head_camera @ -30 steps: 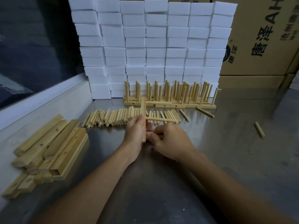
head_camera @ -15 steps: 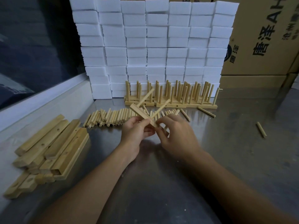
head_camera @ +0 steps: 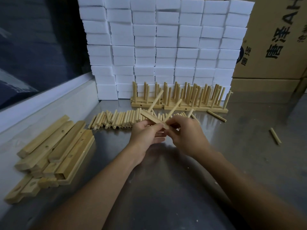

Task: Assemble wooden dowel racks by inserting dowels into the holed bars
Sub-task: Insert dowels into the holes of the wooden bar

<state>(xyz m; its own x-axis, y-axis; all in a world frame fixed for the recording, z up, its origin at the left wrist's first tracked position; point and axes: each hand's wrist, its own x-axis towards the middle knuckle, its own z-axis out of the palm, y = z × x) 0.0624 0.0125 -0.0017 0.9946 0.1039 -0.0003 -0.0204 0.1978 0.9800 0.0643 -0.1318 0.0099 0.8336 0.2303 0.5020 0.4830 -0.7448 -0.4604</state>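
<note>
Above the metal table, my left hand [head_camera: 146, 135] grips a short holed bar [head_camera: 150, 118] that lies tilted. Two dowels stick up and away from the bar: a far one [head_camera: 156, 100] and a near one [head_camera: 173, 109]. My right hand [head_camera: 186, 131] pinches the bar's near end at the foot of the near dowel. A row of loose dowels [head_camera: 119, 119] lies on the table just behind my hands. Finished racks [head_camera: 179, 98] with upright dowels stand at the back. A pile of holed bars [head_camera: 54, 150] lies at the left.
A wall of stacked white foam blocks [head_camera: 166, 47] rises behind the racks. Cardboard boxes [head_camera: 274, 47] stand at the back right. Single stray dowels lie at the right [head_camera: 275, 136] and beside the racks [head_camera: 216, 115]. A raised white ledge [head_camera: 49, 100] borders the table's left side.
The bar has swung from upright to lying tilted, so its dowels now point up and away. My hands have stayed close together at the bar.
</note>
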